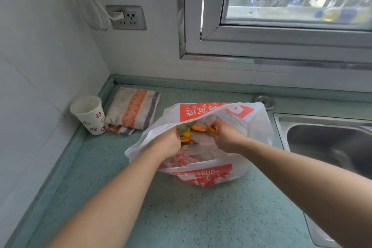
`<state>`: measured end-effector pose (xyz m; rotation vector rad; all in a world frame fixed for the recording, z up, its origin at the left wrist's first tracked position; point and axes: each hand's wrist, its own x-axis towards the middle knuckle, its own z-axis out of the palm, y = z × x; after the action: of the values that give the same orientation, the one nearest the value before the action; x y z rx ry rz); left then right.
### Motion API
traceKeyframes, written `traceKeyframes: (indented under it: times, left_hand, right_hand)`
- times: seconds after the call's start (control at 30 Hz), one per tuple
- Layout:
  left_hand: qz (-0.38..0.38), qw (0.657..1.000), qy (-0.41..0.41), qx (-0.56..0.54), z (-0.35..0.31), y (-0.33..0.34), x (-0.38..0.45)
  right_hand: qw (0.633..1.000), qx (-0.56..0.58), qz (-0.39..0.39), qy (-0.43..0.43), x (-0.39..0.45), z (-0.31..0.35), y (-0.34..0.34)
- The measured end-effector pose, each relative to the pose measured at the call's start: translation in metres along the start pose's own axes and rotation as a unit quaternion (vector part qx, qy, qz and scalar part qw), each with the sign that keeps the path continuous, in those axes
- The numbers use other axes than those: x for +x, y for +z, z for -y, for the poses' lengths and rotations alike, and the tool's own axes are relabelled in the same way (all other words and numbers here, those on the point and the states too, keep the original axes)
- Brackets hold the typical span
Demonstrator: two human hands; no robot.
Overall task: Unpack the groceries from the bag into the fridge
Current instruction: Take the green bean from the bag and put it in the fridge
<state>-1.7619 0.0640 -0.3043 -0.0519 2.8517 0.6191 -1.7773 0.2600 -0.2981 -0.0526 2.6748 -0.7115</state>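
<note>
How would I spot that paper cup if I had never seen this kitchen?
Start at the green speckled countertop and follow it to the left corner by the white tiled wall. There, beside a folded orange-striped cloth, stands the white paper cup, upright. Only it bears small red flower-like prints.

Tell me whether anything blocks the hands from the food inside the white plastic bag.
Nothing visible does. The left hand and right hand are both inside the open mouth of the white and red plastic bag, right at the orange and green groceries. The fridge is out of view.
</note>
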Motion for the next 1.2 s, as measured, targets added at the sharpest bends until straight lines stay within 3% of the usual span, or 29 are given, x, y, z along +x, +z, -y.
traceKeyframes:
  times: [0.17,0.33,0.47,0.63,0.83,1.1,1.2]
  left_hand:
    - [0.042,0.996,0.077,-0.017,-0.042,-0.014,-0.022]
    - [0.015,0.990,0.129,-0.060,-0.101,-0.015,-0.059]
    - [-0.010,0.974,0.220,-0.047,-0.170,-0.011,-0.122]
    - [0.029,0.934,0.353,-0.057,-0.297,0.018,-0.213]
    - [0.100,0.823,0.550,-0.100,-0.455,0.074,-0.343]
    - [0.254,0.647,0.708,-0.127,-0.599,0.152,-0.510]
    - [0.340,0.563,0.739,-0.149,-0.624,0.180,-0.585]
  right_hand:
    - [0.994,0.107,-0.035,-0.008,-0.044,-0.002,-0.032]
    - [0.970,0.193,-0.139,-0.056,-0.129,-0.033,-0.061]
    - [0.949,0.219,-0.226,-0.012,-0.225,-0.084,-0.083]
    - [0.907,0.201,-0.359,0.088,-0.381,-0.163,-0.123]
    - [0.804,0.167,-0.511,0.255,-0.574,-0.243,-0.157]
    - [0.603,0.150,-0.644,0.446,-0.783,-0.286,-0.120]
    - [0.506,0.158,-0.679,0.507,-0.849,-0.281,-0.087]
